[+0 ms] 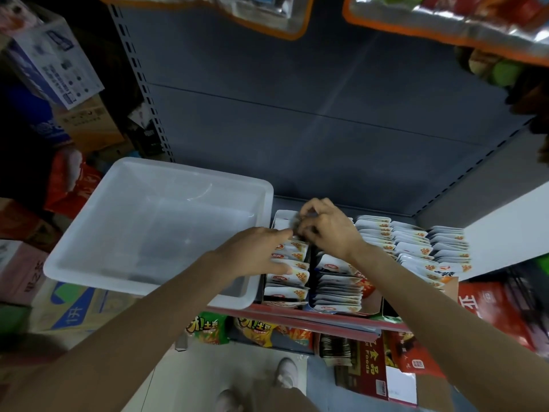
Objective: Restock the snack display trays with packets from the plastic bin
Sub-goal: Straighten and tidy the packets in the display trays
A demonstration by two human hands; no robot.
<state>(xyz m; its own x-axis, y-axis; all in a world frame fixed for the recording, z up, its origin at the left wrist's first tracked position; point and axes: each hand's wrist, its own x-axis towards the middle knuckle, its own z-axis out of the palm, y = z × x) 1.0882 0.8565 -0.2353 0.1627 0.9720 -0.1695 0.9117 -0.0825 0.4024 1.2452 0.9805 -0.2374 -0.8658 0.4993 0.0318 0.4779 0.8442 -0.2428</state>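
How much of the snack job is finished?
Nearly all, it seems. The clear plastic bin looks empty, and the cardboard display trays hold rows of white snack packets. The right hand pinches a packet at the back of the leftmost tray; the left hand rests on that row. Only tidying looks left.

The bin (154,230) sits on the shelf (312,318), left of the trays (309,263). Packets (413,248) stand in rows in the trays. Boxes (65,307) lie left of the shelf.
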